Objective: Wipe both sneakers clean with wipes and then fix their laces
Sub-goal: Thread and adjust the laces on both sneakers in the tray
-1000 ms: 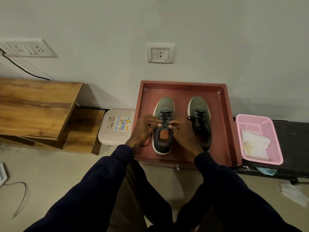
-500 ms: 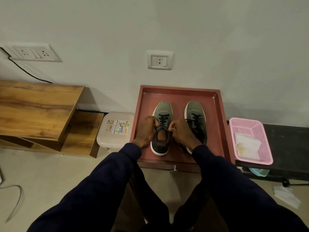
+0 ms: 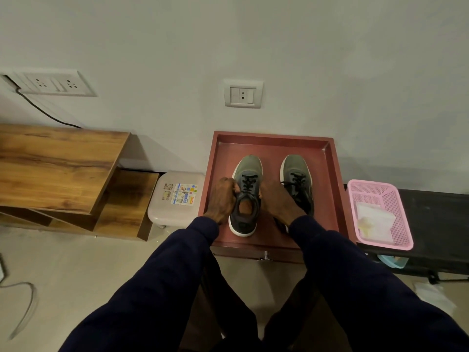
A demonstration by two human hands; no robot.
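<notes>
Two grey-green sneakers with black laces stand side by side, toes to the wall, in a reddish-brown tray (image 3: 327,174). My left hand (image 3: 222,199) grips the left side of the left sneaker (image 3: 247,174) at its collar, fingers curled at the lace area. My right hand (image 3: 276,199) holds that shoe's right side, fingers curled by the laces. It partly covers the right sneaker (image 3: 295,179), whose heel is hidden behind my wrist. The lace ends are hidden under my fingers.
A pink plastic basket (image 3: 396,199) with white wipes sits on a black bench to the right. A cream plastic stool (image 3: 177,196) and wooden shelves (image 3: 58,163) stand left of the tray. A used wipe (image 3: 431,295) and a cable (image 3: 25,308) lie on the floor.
My hands have moved apart from the middle of the laces to the two sides of the left sneaker's collar. The camera has tilted up a little.
</notes>
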